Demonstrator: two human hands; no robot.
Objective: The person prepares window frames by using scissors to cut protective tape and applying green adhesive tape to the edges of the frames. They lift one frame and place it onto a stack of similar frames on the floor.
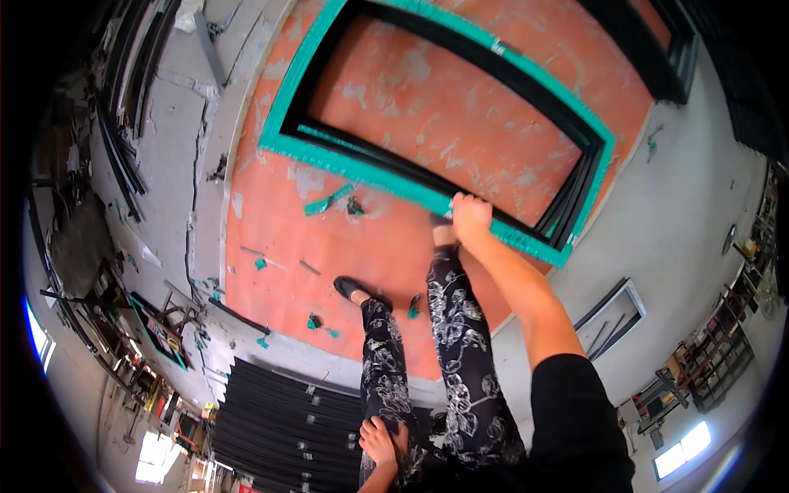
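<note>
A stack of rectangular black frames [436, 168] lies on the red sheet, its top faces covered in green film. My right arm reaches forward, and my right hand [472, 217] is closed over the near long side of the stack. The stack's underside and my right fingertips are hidden. Down by my left thigh, my left hand [380, 441] rests against the patterned trousers [385, 353], fingers apart, with nothing visible in it. My right foot is partly covered by the near edge of the frames.
Green film scraps [329, 200] and small dark offcuts litter the red sheet [288, 287]. Black profiles [271, 411] lie in a row behind me. More dark frames [657, 57] stand at the far right, and a smaller frame [608, 320] lies right. Long strips [123, 156] lie left.
</note>
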